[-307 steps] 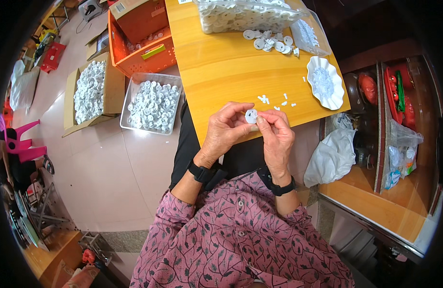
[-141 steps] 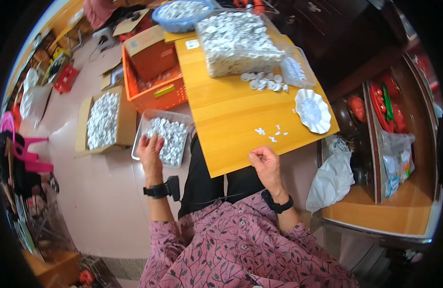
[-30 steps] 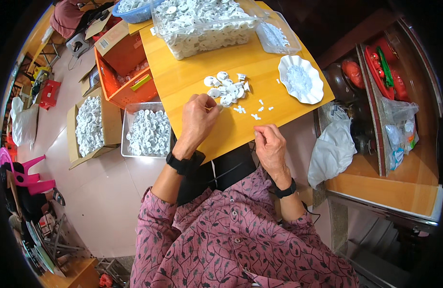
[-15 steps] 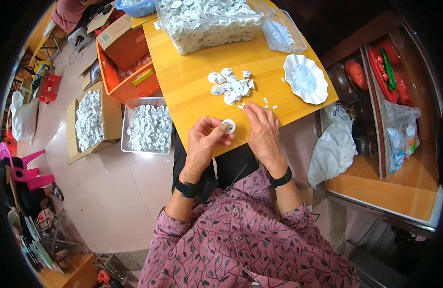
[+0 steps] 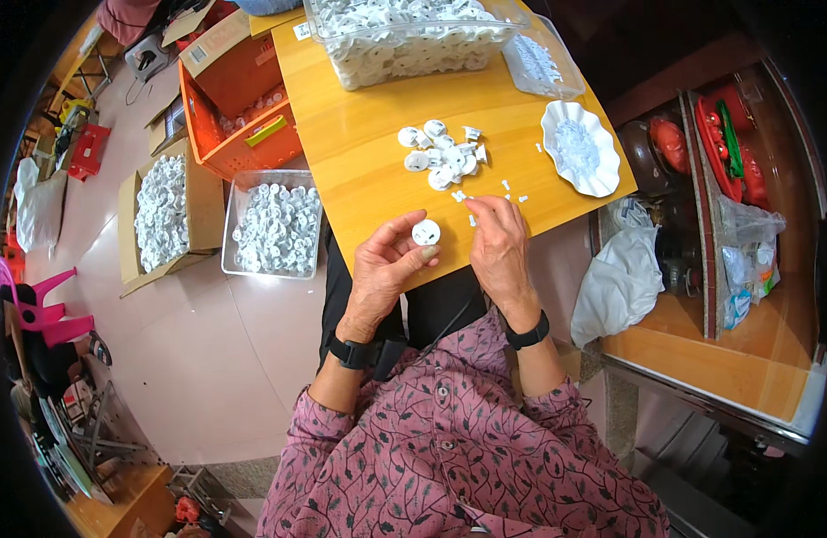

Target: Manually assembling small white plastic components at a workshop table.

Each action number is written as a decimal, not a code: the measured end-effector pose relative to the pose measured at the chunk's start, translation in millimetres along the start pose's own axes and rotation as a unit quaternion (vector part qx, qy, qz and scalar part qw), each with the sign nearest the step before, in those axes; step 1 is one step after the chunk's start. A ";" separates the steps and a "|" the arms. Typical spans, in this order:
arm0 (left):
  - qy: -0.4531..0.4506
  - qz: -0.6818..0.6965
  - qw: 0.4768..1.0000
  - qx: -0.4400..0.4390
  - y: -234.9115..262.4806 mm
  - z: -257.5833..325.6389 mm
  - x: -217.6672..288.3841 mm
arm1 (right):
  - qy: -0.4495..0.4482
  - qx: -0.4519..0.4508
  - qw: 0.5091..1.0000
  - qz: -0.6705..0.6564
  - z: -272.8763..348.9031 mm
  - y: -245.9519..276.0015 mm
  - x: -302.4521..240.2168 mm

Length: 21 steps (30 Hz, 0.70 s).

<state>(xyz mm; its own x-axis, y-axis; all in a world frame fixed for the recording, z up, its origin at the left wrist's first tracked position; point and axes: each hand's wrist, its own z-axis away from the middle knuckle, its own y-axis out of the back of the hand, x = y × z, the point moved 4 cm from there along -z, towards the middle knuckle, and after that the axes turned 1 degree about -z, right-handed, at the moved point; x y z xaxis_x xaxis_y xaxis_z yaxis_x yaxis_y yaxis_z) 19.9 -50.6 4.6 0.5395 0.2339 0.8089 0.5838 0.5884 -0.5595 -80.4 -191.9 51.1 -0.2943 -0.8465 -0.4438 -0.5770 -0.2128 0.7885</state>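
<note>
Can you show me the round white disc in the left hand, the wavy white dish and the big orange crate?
Round white disc (image 5: 426,230): head view, near the middle of its face.
Wavy white dish (image 5: 604,176): head view, on its rim.
Orange crate (image 5: 250,156): head view, on its front wall.

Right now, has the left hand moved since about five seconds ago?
Yes: left hand went right, from the clear bin to the wooden table's near edge.

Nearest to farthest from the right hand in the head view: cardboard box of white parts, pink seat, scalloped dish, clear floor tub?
From the right hand:
1. Scalloped dish, on the right of the table.
2. Clear floor tub, left of the table.
3. Cardboard box, left of that tub.
4. Pink seat, at the far left.
</note>
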 end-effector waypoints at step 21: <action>-0.024 0.026 0.999 -0.005 3.6 0.8 -1.2 | 0.027 -0.031 0.999 0.021 18.3 4.0 -17.9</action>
<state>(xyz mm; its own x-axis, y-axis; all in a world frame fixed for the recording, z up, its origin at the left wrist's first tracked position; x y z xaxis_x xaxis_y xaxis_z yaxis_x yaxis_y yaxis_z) 20.9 -48.1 1.8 0.5401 0.3015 0.7858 0.5610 0.5671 -0.6031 -91.4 -168.7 54.5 -0.2746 -0.8800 -0.3877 -0.5159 -0.2054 0.8317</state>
